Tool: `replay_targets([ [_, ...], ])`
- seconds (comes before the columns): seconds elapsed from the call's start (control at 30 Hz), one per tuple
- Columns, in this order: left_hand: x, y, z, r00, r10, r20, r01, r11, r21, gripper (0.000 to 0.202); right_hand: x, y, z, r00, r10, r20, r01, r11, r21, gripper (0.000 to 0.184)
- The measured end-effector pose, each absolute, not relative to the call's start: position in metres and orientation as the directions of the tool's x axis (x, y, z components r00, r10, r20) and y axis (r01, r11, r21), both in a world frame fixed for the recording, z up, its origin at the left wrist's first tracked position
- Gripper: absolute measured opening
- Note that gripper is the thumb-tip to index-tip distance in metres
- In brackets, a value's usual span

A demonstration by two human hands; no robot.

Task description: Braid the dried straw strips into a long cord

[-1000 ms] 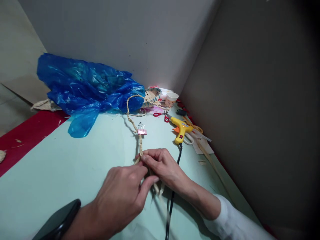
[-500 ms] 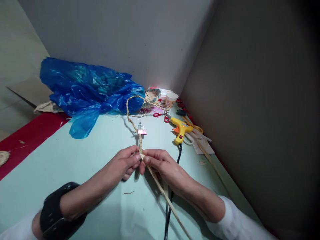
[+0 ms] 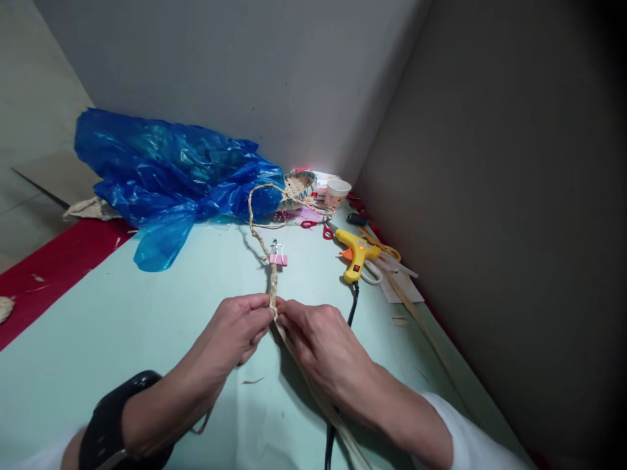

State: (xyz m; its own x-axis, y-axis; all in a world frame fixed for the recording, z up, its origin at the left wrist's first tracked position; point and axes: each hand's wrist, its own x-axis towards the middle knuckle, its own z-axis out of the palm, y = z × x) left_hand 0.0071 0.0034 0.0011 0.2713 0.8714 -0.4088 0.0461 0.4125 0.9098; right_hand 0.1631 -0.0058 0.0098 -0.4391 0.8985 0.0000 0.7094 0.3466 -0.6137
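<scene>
A pale plaited straw cord (image 3: 273, 281) runs from between my hands up to a pink binder clip (image 3: 278, 260). Beyond the clip it curves back toward the blue bag. My left hand (image 3: 240, 329) pinches the lower end of the braid between thumb and fingers. Directly across from it, my right hand (image 3: 318, 339) is closed at the same spot, its fingertips partly hidden behind its own knuckles. Loose flat straw strands (image 3: 337, 424) trail from the braid under my right hand toward the front edge of the view.
A yellow glue gun (image 3: 360, 251) lies to the right, its black cable (image 3: 330, 444) passing under my right forearm. Red-handled scissors (image 3: 327, 228), a paper cup (image 3: 337, 190) and a small woven basket (image 3: 298, 186) stand behind. A blue plastic bag (image 3: 171, 170) fills the back left.
My right hand has rolled over, its back now facing up, and the strands have swung closer beneath it. Both hands remain at the braid's end. A strand end now shows below my left wrist.
</scene>
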Motion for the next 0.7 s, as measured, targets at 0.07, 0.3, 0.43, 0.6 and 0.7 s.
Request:
replay_targets([
  [0.07, 0.009, 0.002, 0.001, 0.233, 0.884, -0.406, 0.081, 0.398, 0.914, 0.021, 0.163, -0.008, 0.008, -0.441, 0.894, 0.075, 0.789, 0.426, -0.442, 0.013],
  [0.3, 0.011, 0.000, -0.004, 0.208, 0.919, -0.334, 0.113, 0.317, 0.942, 0.015, 0.162, -0.019, -0.001, -0.558, 0.746, 0.365, 0.791, 0.610, -0.037, 0.017],
  [0.43, 0.009, 0.000, -0.001, 0.266, 0.889, -0.372, 0.055, 0.371, 0.927, 0.017, 0.159, -0.023, -0.007, -0.651, 0.589, 0.478, 0.703, 0.705, 0.089, 0.020],
  [0.6, 0.005, 0.003, 0.000, 0.346, 0.865, -0.364, -0.031, 0.398, 0.917, 0.023, 0.158, -0.025, -0.008, -0.752, 0.455, 0.477, 0.571, 0.811, 0.127, 0.020],
  [0.7, 0.002, 0.004, -0.001, 0.385, 0.856, -0.346, -0.055, 0.395, 0.917, 0.017, 0.161, -0.021, 0.005, -0.668, 0.549, 0.502, 0.508, 0.830, -0.231, 0.019],
])
